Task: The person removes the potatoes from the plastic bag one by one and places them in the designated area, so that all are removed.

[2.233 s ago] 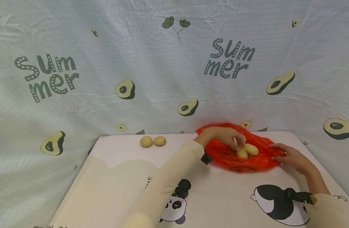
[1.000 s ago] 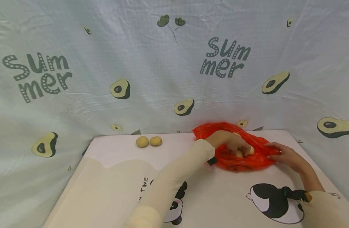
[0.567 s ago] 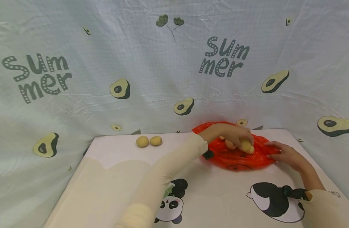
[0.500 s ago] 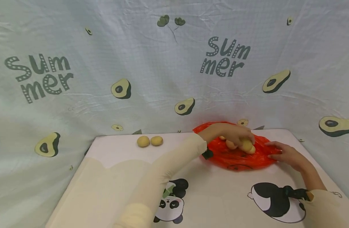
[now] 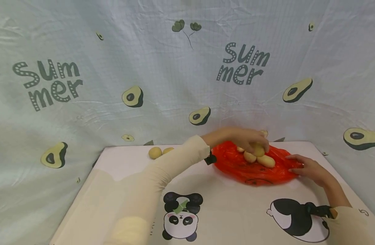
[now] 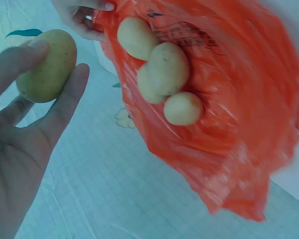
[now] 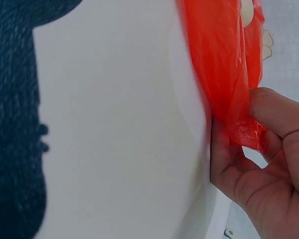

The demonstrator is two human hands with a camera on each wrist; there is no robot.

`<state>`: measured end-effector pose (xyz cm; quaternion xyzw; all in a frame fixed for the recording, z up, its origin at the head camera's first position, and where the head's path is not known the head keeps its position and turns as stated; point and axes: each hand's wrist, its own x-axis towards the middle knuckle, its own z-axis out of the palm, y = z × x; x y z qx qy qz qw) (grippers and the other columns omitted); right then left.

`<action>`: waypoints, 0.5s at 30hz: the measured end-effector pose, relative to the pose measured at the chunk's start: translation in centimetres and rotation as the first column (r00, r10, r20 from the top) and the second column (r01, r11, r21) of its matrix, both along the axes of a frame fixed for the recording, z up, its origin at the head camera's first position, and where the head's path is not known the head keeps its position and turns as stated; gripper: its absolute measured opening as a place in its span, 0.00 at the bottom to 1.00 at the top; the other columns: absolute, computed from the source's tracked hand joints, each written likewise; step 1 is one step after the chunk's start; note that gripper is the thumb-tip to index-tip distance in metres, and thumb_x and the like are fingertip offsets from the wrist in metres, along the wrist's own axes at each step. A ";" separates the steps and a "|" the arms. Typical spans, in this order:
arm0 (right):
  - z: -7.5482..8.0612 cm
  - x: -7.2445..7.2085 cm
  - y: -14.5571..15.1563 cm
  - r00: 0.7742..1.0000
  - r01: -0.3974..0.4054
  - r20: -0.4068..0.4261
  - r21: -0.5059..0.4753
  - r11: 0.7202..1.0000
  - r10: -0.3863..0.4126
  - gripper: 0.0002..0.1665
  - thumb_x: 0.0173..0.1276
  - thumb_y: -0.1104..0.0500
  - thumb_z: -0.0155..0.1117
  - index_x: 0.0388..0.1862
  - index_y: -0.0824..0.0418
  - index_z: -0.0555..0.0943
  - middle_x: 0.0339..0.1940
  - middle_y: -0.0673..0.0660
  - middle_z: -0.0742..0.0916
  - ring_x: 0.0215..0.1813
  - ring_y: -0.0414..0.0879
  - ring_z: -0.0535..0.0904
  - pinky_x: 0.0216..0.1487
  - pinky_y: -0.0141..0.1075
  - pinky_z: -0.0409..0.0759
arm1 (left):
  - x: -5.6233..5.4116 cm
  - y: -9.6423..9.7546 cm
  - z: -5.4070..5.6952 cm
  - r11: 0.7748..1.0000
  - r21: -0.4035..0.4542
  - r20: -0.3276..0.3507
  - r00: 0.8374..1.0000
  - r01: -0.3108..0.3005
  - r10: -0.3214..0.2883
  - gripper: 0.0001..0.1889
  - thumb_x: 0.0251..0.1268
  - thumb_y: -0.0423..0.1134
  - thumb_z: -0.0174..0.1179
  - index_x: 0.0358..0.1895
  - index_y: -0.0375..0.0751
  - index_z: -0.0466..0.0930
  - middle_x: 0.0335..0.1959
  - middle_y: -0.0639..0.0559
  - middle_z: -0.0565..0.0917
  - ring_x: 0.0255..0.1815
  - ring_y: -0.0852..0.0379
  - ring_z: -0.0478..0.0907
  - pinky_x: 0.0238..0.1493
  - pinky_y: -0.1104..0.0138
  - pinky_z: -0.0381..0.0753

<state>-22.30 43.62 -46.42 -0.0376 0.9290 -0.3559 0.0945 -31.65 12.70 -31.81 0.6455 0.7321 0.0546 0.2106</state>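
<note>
Yellow speckled skin covers the oval potato (image 6: 55,67) the left hand (image 6: 22,149) grips; the right hand (image 7: 271,186) pinches red plastic (image 7: 217,55).

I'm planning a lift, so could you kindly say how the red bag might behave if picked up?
The red bag would likely sag, looking thin and crumpled. The rounded potatoes lying loose on it would probably roll together. Its glossy surface might feel slippery.

I'm seeing a long, plain cream left sleeve (image 5: 157,180), creased around the elbow, a black, angular wrist piece (image 5: 210,159) peeking past its cuff! Across from it, a matching right sleeve (image 5: 348,224), dark wrist strap (image 5: 323,210) just beyond.
</note>
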 end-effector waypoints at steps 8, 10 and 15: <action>0.0 0.2 0.0 1.000 0.011 0.005 0.008 1.000 -0.011 0.38 0.69 0.57 0.69 0.71 0.72 0.66 0.69 0.81 0.67 0.64 0.76 0.65 0.53 0.56 0.84 | 0.9 -2.7 1.0 1.000 -0.020 -0.009 1.000 -0.001 0.001 0.19 0.73 0.37 0.60 0.65 0.49 0.80 0.62 0.54 0.75 0.65 0.61 0.66 0.62 0.80 0.63; 0.0 0.2 0.0 1.000 0.010 0.001 0.011 1.000 -0.010 0.38 0.69 0.57 0.69 0.71 0.72 0.66 0.69 0.82 0.67 0.64 0.77 0.65 0.53 0.56 0.83 | 1.0 -3.6 1.4 1.000 -0.005 0.007 1.000 -0.011 0.011 0.19 0.73 0.39 0.61 0.64 0.49 0.81 0.62 0.54 0.75 0.64 0.62 0.67 0.62 0.79 0.64; 0.0 0.0 -0.2 1.000 0.003 -0.001 -0.005 1.000 -0.003 0.38 0.69 0.57 0.69 0.71 0.72 0.66 0.69 0.82 0.66 0.64 0.77 0.64 0.54 0.57 0.83 | 1.0 -6.0 2.4 0.998 0.040 0.029 0.998 -0.057 0.056 0.17 0.70 0.38 0.65 0.60 0.48 0.82 0.60 0.56 0.78 0.63 0.61 0.69 0.63 0.77 0.66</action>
